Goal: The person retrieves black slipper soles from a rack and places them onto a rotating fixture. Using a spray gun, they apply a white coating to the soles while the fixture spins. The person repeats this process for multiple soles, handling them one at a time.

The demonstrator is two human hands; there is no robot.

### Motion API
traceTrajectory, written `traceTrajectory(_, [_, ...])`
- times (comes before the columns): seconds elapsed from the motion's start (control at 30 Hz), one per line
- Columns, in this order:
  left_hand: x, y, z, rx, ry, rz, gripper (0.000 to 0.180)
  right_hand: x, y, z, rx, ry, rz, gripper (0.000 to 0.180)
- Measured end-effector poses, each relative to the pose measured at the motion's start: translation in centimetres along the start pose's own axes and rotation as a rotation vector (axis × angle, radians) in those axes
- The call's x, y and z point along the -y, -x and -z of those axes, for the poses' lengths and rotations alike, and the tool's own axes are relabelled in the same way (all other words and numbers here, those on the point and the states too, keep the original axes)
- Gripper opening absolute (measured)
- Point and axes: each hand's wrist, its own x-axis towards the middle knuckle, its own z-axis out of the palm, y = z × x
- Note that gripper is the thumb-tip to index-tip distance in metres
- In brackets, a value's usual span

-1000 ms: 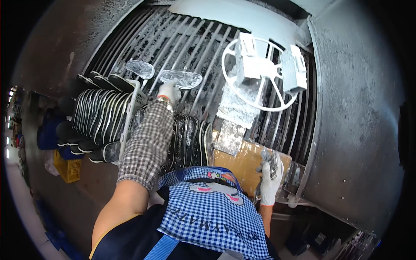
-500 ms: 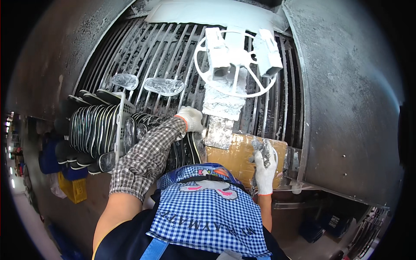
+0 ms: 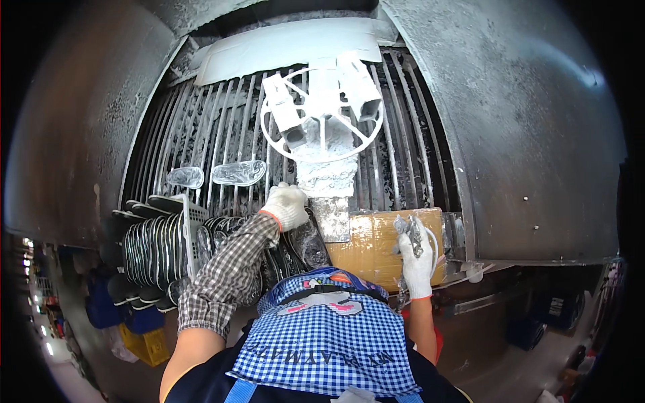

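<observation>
My left hand (image 3: pixel 287 206), in a white knit glove with a checked sleeve, is closed at the front of a row of black shoe soles. Its curled fingers grip the upper end of a shoe sole (image 3: pixel 310 243), whose broad, shiny face tilts beside the row; the grip itself is partly hidden. Over a tape-covered brown box (image 3: pixel 363 236), my gloved right hand (image 3: pixel 418 258) is wrapped round a grimy metal spray gun (image 3: pixel 416 236) with a pale hose beside it. Two more soles, a small one (image 3: pixel 186 177) and a longer one (image 3: pixel 239 173), lie beyond my left hand on supports above the slats.
A white-coated wheel-shaped stand (image 3: pixel 322 113) with two box-like blocks rises over metal slats (image 3: pixel 222 144). Metal booth walls flank it, including the right wall (image 3: pixel 510 154). A white basket (image 3: pixel 193 232) divides the soles at left. A yellow crate (image 3: pixel 144 344) sits lower left.
The view has shifted, so the stand appears farther left and lower. Below my left hand, one sole now shows its broad face. My right hand still holds the spray gun over the box.
</observation>
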Motion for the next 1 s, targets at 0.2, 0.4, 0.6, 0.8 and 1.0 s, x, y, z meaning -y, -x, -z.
traceTrajectory(0.2, [-5.0, 5.2, 9.4, 0.055, 0.421, -0.089, 0.03, -1.3, -0.6, 1.4, -0.119, 0.003, 0.058, 0.058])
traceTrajectory(0.4, [-4.9, 8.0, 17.6, -0.343, 1.306, -0.13, 0.068, -0.4, -0.2, 3.0, -0.131, 0.002, 0.023, 0.059])
traceTrajectory(0.6, [1.0, 3.7, 21.5, -0.795, 1.596, -0.232, 0.04, -0.8, 0.0, 3.1, -0.171, 0.037, 0.054, 0.057])
traceTrajectory(0.8, [6.1, -0.8, 21.4, -0.851, 1.596, -0.205, 0.042, -1.4, 0.0, 2.9, -0.189, 0.045, 0.086, 0.056])
traceTrajectory(1.0, [7.5, -2.0, 20.4, -0.797, 1.604, -0.168, 0.042, 0.6, 0.4, 2.9, -0.126, 0.09, 0.032, 0.061])
